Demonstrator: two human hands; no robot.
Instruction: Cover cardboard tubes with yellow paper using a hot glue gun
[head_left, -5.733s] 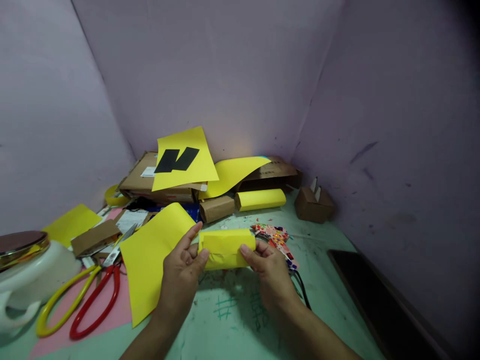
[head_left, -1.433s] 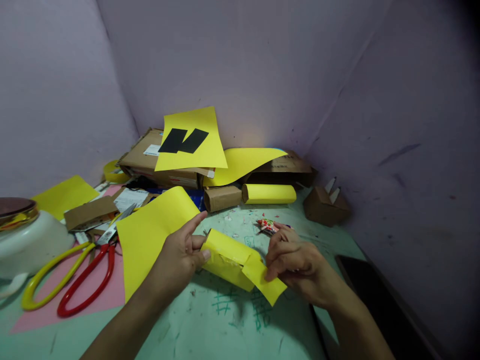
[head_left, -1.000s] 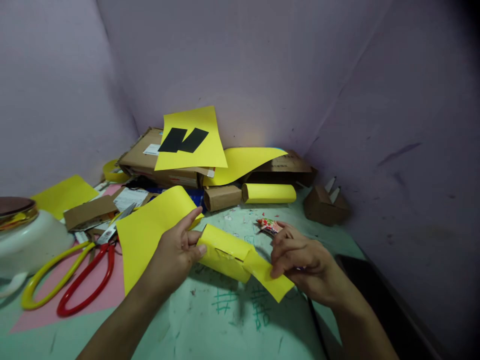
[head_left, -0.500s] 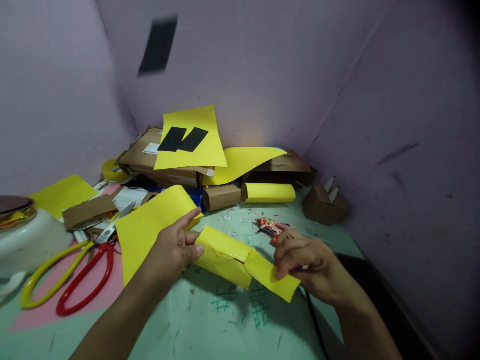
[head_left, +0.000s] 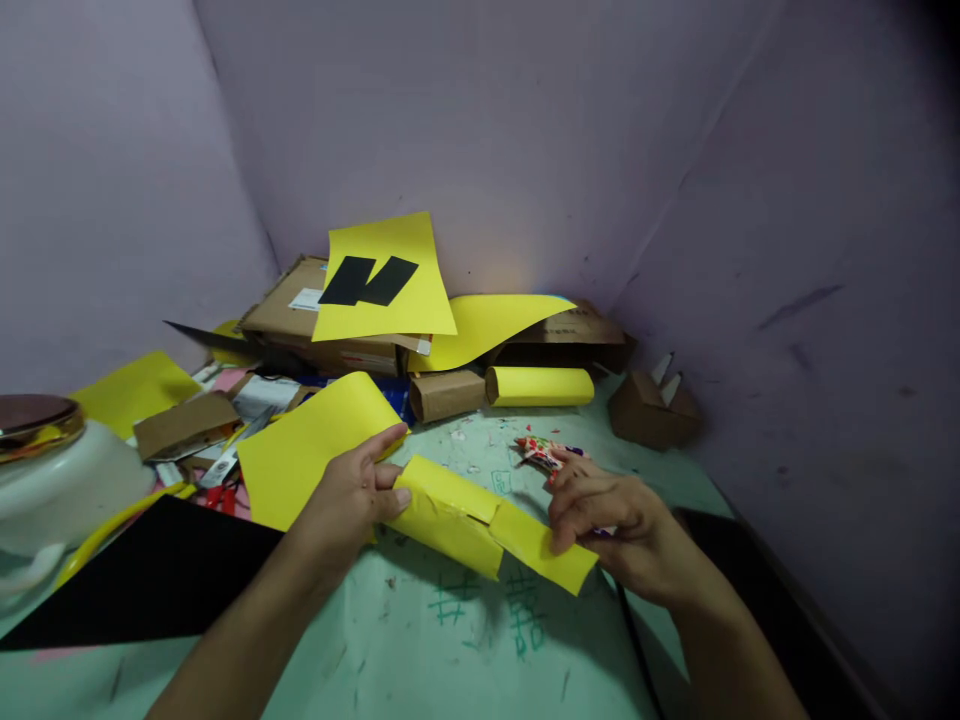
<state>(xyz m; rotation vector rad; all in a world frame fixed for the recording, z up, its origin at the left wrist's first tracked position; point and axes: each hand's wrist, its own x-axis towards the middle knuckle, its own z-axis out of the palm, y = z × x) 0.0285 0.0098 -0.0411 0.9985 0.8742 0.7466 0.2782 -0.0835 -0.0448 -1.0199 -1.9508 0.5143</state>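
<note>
My left hand (head_left: 356,487) grips the left end of a yellow paper tube (head_left: 450,520), its thumb on top and index finger pointing outward. My right hand (head_left: 611,520) pinches a yellow paper strip (head_left: 544,545) that overlaps the tube's right end. A seam or small gap shows where they meet, and I cannot tell whether they are joined. Just behind my right hand lies a colorful patterned tube (head_left: 536,450), partly covered by its fingers. A large yellow sheet (head_left: 300,455) with a curled end is behind my left hand.
A black sheet (head_left: 165,570) covers most of the scissors at left, beside a white pot (head_left: 67,490). Cardboard boxes (head_left: 285,300), another yellow roll (head_left: 540,386), a brown roll (head_left: 448,396) and a small cardboard holder (head_left: 652,408) line the back.
A black piece that was in the air against the wall is gone from there. Black sheets now lie over the scissors and by the box at left. Both hands keep nearly the same hold.
</note>
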